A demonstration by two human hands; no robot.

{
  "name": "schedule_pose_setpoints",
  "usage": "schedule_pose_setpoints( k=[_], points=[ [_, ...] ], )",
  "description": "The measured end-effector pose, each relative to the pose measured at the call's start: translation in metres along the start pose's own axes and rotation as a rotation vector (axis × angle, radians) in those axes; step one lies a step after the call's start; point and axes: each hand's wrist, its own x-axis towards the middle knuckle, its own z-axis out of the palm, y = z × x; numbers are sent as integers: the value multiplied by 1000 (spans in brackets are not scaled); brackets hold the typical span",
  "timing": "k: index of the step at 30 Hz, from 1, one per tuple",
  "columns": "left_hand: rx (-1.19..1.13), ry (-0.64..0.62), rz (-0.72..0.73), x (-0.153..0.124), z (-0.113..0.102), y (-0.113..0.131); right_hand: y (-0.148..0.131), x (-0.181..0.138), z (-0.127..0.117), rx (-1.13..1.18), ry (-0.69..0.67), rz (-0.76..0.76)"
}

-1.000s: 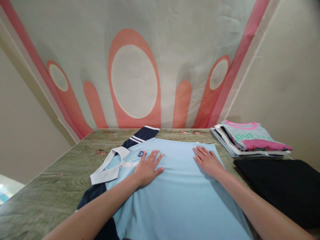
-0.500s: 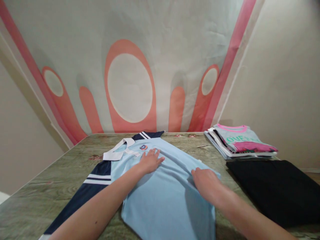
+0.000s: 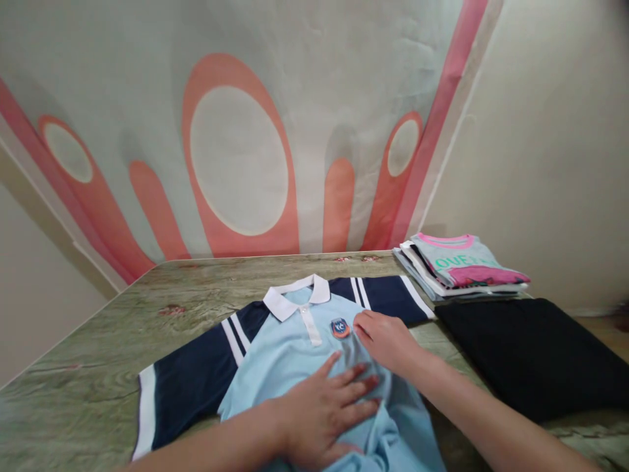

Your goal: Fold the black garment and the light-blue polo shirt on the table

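Note:
A light blue polo shirt [image 3: 265, 367] lies face up, with a white collar, navy sleeves with white stripes and a round badge [image 3: 339, 328] on the chest. Its lower part is bunched near the bottom of the view. My left hand [image 3: 331, 410] rests flat on the shirt's front, fingers spread. Just right of the badge, my right hand [image 3: 386, 337] has its fingers closed on the shirt fabric near the shoulder; the fingertips are partly hidden. Both sleeves stretch outward to the sides.
The shirt lies on a wood-patterned table [image 3: 98, 347]. A stack of folded clothes [image 3: 462, 265], with a grey and pink top uppermost, sits at the back right. In front of it is a folded black cloth [image 3: 531, 354]. A patterned wall covering [image 3: 314, 98] rises behind.
The shirt has turned so its collar faces away from me, and its far sleeve now lies spread to the right. My left hand came nearer; my right hand moved up beside the badge.

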Motion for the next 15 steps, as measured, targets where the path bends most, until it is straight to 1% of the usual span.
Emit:
schedule_pose_setpoints(
  k=[2, 4, 9, 11, 13, 15],
  points=[
    [-7, -24, 42, -10, -4, 13, 11, 3, 14, 12, 12, 34],
    [14, -29, 60, -21, -4, 19, 18, 4, 21, 60, 18, 54],
    [135, 29, 81, -42, 11, 23, 17, 2, 24, 197, 0, -7],
    [169, 25, 84, -46, 17, 26, 16, 1, 24, 222, -13, -41],
    [161, 24, 75, -47, 20, 29, 15, 1, 25, 234, -26, -59],
    [95, 43, 60, -48, 16, 32, 15, 1, 25, 238, -36, -55]
  ],
)
